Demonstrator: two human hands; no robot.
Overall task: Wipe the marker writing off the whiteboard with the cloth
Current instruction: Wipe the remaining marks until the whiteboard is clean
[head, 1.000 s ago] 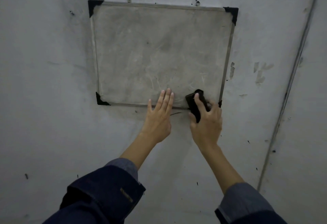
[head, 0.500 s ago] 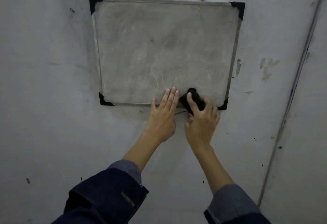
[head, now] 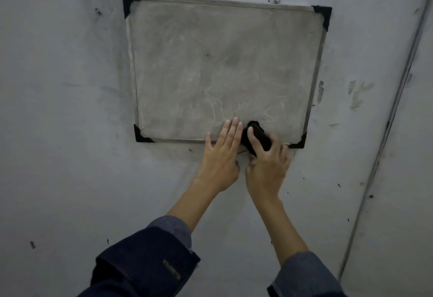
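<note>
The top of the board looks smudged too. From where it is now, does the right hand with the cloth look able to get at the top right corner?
Probably yes. The right hand grips the black cloth at the whiteboard's bottom edge, and nothing lies between it and the top right corner; the left hand sits aside.

A single wide-angle head view faces a grey wall [head: 58, 132] at arm's reach, angled slightly up. The whiteboard [head: 222, 67] fills the upper centre of the frame, its edges bowed by the lens. Both forearms enter from the bottom edge and reach up to mid-frame.
</note>
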